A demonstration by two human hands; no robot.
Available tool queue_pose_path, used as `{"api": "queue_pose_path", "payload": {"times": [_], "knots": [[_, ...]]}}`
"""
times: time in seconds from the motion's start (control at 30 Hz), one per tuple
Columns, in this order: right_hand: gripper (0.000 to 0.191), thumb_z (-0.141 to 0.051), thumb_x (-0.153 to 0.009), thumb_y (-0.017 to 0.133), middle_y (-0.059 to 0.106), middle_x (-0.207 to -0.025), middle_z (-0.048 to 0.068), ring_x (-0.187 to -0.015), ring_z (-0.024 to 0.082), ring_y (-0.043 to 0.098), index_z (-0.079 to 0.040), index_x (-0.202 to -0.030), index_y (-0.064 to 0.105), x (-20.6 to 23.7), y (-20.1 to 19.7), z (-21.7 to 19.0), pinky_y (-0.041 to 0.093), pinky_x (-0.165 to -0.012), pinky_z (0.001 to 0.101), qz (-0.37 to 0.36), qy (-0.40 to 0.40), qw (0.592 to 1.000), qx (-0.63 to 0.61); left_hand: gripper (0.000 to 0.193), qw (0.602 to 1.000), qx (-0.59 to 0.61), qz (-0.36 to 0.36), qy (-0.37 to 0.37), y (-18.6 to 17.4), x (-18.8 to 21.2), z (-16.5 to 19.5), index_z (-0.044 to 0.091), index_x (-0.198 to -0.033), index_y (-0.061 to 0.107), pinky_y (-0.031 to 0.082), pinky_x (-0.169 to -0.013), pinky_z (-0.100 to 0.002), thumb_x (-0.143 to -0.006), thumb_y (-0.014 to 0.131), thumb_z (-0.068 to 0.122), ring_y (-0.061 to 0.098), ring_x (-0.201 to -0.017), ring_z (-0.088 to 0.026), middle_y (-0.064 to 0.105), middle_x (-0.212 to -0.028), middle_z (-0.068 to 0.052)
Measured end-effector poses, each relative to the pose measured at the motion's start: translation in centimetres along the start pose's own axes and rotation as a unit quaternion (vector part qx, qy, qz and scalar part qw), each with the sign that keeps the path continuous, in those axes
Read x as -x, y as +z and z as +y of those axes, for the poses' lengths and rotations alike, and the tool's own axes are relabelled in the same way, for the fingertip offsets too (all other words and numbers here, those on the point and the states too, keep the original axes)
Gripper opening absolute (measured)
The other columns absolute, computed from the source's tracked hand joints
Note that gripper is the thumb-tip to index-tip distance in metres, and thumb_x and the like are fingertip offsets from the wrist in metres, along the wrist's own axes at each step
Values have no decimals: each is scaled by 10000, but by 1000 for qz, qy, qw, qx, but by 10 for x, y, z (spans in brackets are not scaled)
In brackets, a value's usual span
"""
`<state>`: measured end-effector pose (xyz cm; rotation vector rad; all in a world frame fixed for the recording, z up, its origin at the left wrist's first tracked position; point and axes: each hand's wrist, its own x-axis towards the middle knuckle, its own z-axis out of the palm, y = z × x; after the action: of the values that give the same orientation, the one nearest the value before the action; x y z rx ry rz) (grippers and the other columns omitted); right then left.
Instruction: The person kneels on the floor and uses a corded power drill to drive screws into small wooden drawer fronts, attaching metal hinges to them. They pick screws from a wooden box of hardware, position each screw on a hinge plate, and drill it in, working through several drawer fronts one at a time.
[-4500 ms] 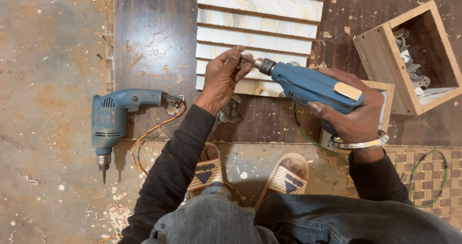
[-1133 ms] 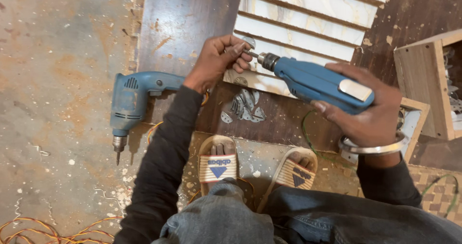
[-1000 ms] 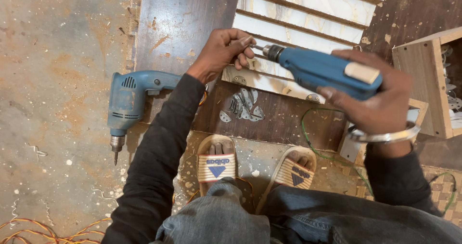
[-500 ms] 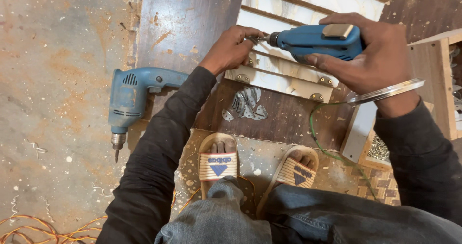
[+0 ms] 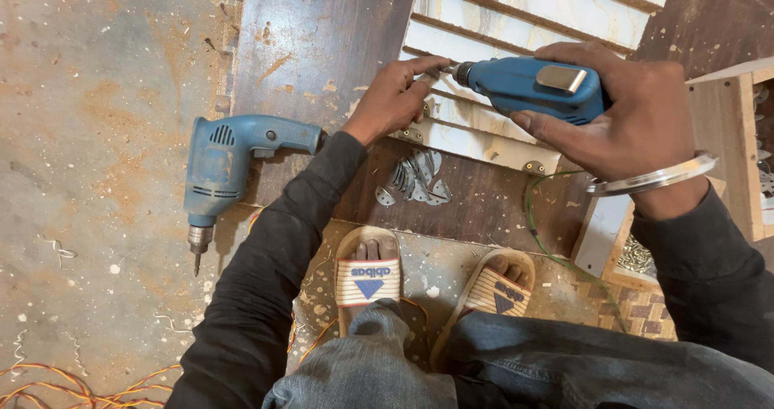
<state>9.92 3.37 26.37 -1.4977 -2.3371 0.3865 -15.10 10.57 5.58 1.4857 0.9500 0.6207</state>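
- Head view: right hand point(image 5: 621, 115) wrapped tight round blue corded power drill point(image 5: 532, 91); left hand point(image 5: 395, 99) pinches at its bit tip, on the white slatted wooden panel point(image 5: 516, 22).
- Progress — small metal hinge plates point(image 5: 415, 179) lie piled loose; two sit on the panel's near edge.
- Second blue drill point(image 5: 230, 163) idle on floor.

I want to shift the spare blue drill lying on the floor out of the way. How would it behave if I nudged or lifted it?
The spare drill lies flat on its side, so it would probably slide, not roll. Its bulky rigid body suggests it is fairly heavy for its size. The bit points out toward the dusty floor, so lifting by the handle seems safer.
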Motion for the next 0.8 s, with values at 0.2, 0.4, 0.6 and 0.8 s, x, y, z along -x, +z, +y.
{"api": "queue_pose_path", "payload": {"times": [0.2, 0.4, 0.6, 0.8], "knots": [[572, -417, -947, 836, 767, -976, 197, -836, 289, 769, -25, -1342, 702, 1, 2, -4, 640, -727, 371, -6, -4, 1000, 6, 422, 998, 57, 8, 5, 6, 0, -12, 131, -1453, 590, 572, -510, -234, -1042, 502, 103, 576, -544, -51, 679, -1233, -27], [574, -407, -928, 828, 757, -993, 214, -851, 312, 765, -16, -1327, 697, 1, 1, -3, 643, -762, 390, 1, -21, 1000, 8, 509, 994, 96, 14, -41, 18, 12, -10, 121, -1547, 477, 509, -488, -213, -1038, 502, 106, 563, -513, -43, 617, -664, 25], [586, -390, -922, 846, 756, -975, 199, -797, 276, 767, -17, -1348, 695, -6, -4, 8, 645, -744, 376, -30, -6, 999, -16, 519, 998, 23, 62, -16, 1, 17, 3, 172, -1510, 529, 541, -476, -233, -1001, 578, 81, 517, -491, -68, 664, -751, 73], [586, -324, -832, 867, 753, -894, 237, -696, 308, 750, 40, -1261, 703, -13, -9, 3, 622, -634, 392, -39, -28, 999, 21, 377, 947, -290, 97, 100, -25, 17, 1, 205, -1303, 650, 490, -471, -319, -949, 765, 266, 624, -489, -136, 640, -575, -38]]}}
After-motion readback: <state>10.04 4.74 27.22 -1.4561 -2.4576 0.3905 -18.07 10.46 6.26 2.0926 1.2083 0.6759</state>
